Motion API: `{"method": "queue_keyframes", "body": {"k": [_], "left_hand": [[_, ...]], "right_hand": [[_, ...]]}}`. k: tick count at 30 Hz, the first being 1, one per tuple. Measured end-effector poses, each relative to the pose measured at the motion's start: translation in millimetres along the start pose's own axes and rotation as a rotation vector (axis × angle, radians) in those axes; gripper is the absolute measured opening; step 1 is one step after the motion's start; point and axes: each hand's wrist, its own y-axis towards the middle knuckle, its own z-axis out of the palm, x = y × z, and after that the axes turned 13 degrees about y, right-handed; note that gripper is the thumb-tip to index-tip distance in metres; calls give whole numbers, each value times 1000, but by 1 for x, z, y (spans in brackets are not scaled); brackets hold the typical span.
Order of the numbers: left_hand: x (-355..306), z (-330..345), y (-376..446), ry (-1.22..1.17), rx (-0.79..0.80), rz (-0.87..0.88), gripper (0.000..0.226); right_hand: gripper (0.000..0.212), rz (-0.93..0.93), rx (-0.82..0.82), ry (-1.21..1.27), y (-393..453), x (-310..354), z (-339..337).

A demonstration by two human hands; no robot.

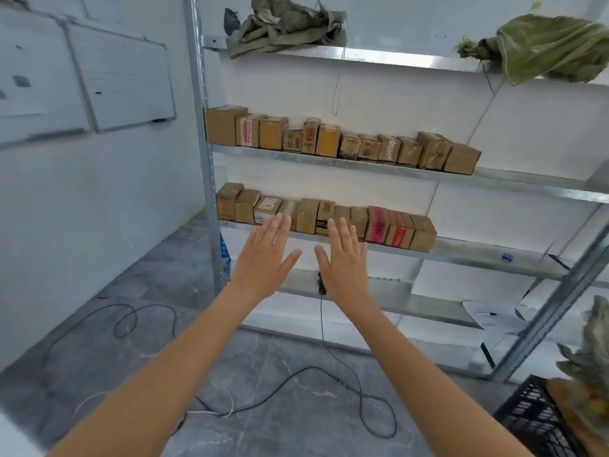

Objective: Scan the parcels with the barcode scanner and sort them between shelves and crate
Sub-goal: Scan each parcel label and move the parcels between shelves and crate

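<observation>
**Both hands spread before the shelves**

Head view: the left hand (pixel 263 255) and right hand (pixel 342 258) are raised side by side, fingers straight and spread, holding nothing. Just beyond their fingertips a row of parcels (pixel 326 216) lines a shelf (pixel 478 250); another parcel row (pixel 339 141) sits higher. A black crate (pixel 527 420) lies low to the right hand's side.

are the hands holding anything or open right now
Both open: the left hand and right hand are held flat with straight, spread fingers, empty, in front of the shelf.

Parcels (pixel 342 143) line two shelves (pixel 362 166), sacks (pixel 290 24) above, crate (pixel 534 420) on the floor at right
</observation>
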Motion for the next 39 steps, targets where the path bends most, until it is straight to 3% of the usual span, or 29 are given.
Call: {"method": "queue_keyframes", "body": {"k": [5, 14, 17, 20, 30, 36, 39], "left_hand": [[22, 34, -41, 39, 78, -46, 74], [75, 78, -86, 30, 88, -135, 66], [109, 102, -81, 60, 156, -110, 65], [152, 118, -63, 67, 207, -117, 75], [253, 161, 9, -20, 163, -158, 103], [305, 213, 83, -57, 163, -181, 106], [321, 238, 144, -78, 185, -179, 97]], "right_hand": [[60, 58, 222, 8, -29, -14, 54], [58, 85, 336, 131, -55, 6, 143], [58, 97, 361, 140, -45, 14, 179], [58, 89, 364, 145, -20, 26, 215], [60, 117, 340, 199, 74, 49, 307], [61, 138, 323, 248, 147, 24, 366], [60, 167, 327, 263, 196, -4, 396]]}}
